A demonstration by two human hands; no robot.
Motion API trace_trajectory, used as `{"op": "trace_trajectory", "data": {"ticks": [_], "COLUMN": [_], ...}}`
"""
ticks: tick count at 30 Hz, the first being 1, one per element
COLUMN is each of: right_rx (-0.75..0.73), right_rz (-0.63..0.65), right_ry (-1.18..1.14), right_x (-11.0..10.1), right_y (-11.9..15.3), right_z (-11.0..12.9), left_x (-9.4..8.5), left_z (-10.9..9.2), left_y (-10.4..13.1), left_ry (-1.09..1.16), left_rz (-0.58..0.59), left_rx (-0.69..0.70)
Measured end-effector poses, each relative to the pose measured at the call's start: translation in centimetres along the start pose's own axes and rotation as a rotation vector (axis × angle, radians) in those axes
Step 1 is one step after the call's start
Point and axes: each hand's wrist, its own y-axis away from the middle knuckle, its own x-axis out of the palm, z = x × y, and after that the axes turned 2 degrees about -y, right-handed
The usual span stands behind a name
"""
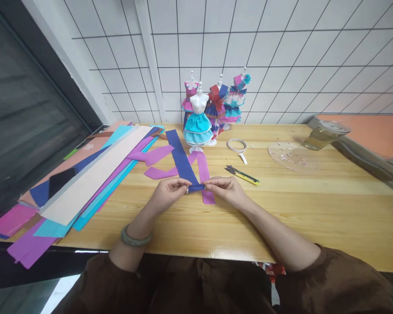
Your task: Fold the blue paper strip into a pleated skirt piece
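Both left hand and right hand pinch the blue strip at its fold, before the turquoise-skirted mannequin. It looks light, soft, easily creased, best gripped by the fold's ends.

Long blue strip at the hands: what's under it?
Purple material shows at both edges of the blue strip, on the tabletop. The stretch beneath is covered, so can't tell whether it's one piece.
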Motion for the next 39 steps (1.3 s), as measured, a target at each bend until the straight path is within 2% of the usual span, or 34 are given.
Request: {"op": "trace_trajectory", "data": {"ticks": [12,22,28,31,34,39], "right_rx": [-0.036,-0.141,-0.157,-0.191,-0.27,-0.355], "right_rz": [-0.044,0.002,-0.05,-0.073,-0.039,-0.002], "right_ry": [0.039,0.163,0.243,0.316,0.397,0.505], "right_x": [0.1,0.7,1.0,1.1,1.2,1.2], "right_y": [-0.2,0.2,0.4,0.6,0.8,1.0], "right_z": [-0.7,-0.1,0.3,0.4,0.5,0.7], "left_x": [0.0,0.6,0.8,0.8,0.8,0.8], "left_z": [-0.6,0.2,0.0,-0.2,-0.4,-0.5], "left_y": [0.2,-0.1,0.0,0.2,0.4,0.4], "left_ry": [-0.048,0.0,-0.074,-0.188,-0.277,-0.299], "left_rz": [0.043,-0.031,-0.087,-0.044,0.039,0.104], "left_rx": [0.032,0.046,0.077,0.131,0.176,0.225]}}
